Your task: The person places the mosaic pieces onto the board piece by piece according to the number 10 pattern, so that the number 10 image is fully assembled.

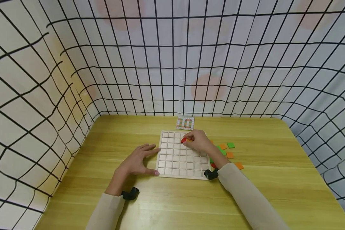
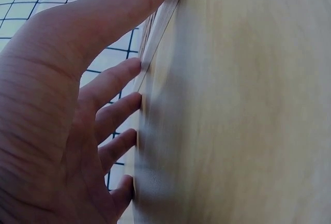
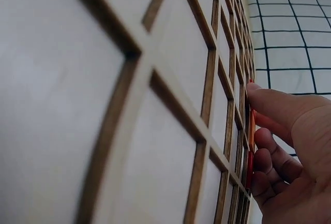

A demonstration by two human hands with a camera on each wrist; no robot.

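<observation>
A pale wooden grid board (image 1: 176,164) lies on the table. My right hand (image 1: 199,140) is over its upper part, with thumb and index finger pinching a small red tile (image 1: 183,140) that looks rounded on one side. In the right wrist view, the right hand (image 3: 295,146) has its thumb at the board's far rows. An orange tile (image 3: 252,131) and another red tile (image 3: 250,169) sit there, partly hidden by the curled fingers. My left hand (image 1: 136,161) is spread at the board's left edge, its thumb touching the lower left corner.
A small card with a coloured grid pattern (image 1: 185,123) lies behind the board. Loose green tiles (image 1: 231,145) and orange tiles (image 1: 229,155) are scattered to the right, some under my right forearm. Black wire mesh (image 1: 172,76) encloses the table's back and sides.
</observation>
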